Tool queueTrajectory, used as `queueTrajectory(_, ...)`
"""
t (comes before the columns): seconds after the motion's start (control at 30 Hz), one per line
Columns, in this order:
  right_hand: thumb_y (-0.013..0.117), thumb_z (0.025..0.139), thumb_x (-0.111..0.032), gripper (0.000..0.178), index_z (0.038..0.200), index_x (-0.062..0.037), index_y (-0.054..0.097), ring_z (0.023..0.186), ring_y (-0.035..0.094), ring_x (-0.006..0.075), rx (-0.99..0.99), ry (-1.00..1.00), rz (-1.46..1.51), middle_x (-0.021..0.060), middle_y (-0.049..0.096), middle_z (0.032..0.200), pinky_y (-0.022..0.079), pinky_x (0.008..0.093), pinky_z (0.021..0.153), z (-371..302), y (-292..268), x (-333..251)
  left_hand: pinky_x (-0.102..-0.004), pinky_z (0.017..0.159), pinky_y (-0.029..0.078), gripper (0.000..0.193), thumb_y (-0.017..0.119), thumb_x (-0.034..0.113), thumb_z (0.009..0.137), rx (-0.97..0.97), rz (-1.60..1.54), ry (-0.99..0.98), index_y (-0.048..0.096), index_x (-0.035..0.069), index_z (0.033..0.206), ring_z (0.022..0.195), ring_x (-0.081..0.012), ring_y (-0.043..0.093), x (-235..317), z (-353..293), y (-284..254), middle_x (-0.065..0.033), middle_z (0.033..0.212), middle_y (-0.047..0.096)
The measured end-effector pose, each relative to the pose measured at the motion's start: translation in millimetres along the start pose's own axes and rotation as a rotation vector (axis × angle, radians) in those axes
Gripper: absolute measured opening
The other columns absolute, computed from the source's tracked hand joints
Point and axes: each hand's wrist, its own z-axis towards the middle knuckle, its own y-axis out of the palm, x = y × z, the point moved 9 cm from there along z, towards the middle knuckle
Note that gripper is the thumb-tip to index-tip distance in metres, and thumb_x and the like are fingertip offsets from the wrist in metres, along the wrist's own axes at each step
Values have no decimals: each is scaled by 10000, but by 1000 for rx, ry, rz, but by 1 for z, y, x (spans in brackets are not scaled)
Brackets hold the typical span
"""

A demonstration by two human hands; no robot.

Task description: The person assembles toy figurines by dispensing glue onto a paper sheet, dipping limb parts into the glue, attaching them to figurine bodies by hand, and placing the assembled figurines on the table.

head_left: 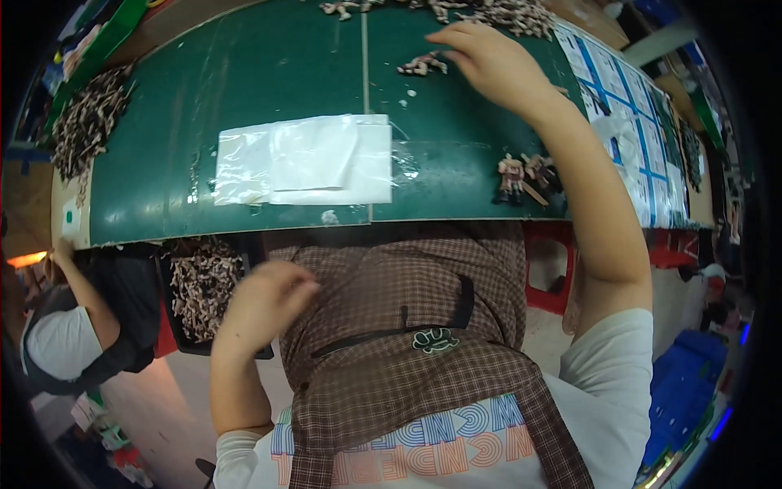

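Observation:
My right hand [494, 67] is stretched over the far part of the green table [269, 73], thumb and forefinger apart, with nothing seen between them. Just left of its fingertips lies a small figurine piece [423, 64] in skin tone and brown. My left hand [265, 303] is raised above my lap, beside a black crate [259, 352] filled with small figurine parts [205, 285]. Motion smears its fingers, so I cannot tell whether they hold anything. White plastic bags [314, 156] lie flat on the table in front of me. Two small figurines [511, 178] rest near the table's front edge, below my right forearm.
Heaps of figurine parts sit at the table's far edge [513, 15] and left end [91, 122]. Printed sheets under clear film [631, 106] cover the right end. Another person's arm [85, 285] shows at the left. A red stool [547, 273] stands under the table.

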Motion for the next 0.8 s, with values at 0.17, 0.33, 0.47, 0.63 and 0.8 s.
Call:
queueTrajectory(0.17,616,818,-103,321,1138,-118,643,1031,598,262,-146,-134,-142,89,571,1049,517,378,839,24,24,-46,-393,853,496,249,694,132,821,-18,-137,553,632,64,1052,982,-322,604,142,40,38,-122,1032,632)
queueTrajectory(0.33,628,784,-39,195,978,-54,619,979,611,282,-310,-56,-38,94,552,1048,517,378,815,28,34,-58,-421,986,420,481,735,121,761,355,-36,672,541,33,1192,1166,-337,507,198,105,46,-152,1218,552)
queueTrajectory(0.47,600,803,6,173,973,-31,597,874,620,263,5,-29,391,103,568,956,520,333,757,17,0,-44,-434,1028,382,581,761,146,726,219,66,658,502,9,1227,1220,-347,465,203,133,65,-169,1248,525)
queueTrajectory(0.63,661,837,-75,209,1043,-35,667,792,634,201,-10,251,389,83,639,928,514,301,730,-10,-1,-13,-439,997,419,599,815,159,682,308,-88,623,500,18,1171,1177,-365,505,182,116,49,-165,1223,533)
queueTrajectory(0.8,676,850,-189,239,1039,-44,693,781,630,222,-167,343,67,98,650,913,505,333,735,-16,-2,-13,-389,937,486,614,833,143,694,125,-346,488,494,26,1193,1109,-343,560,155,82,34,-165,1197,515)
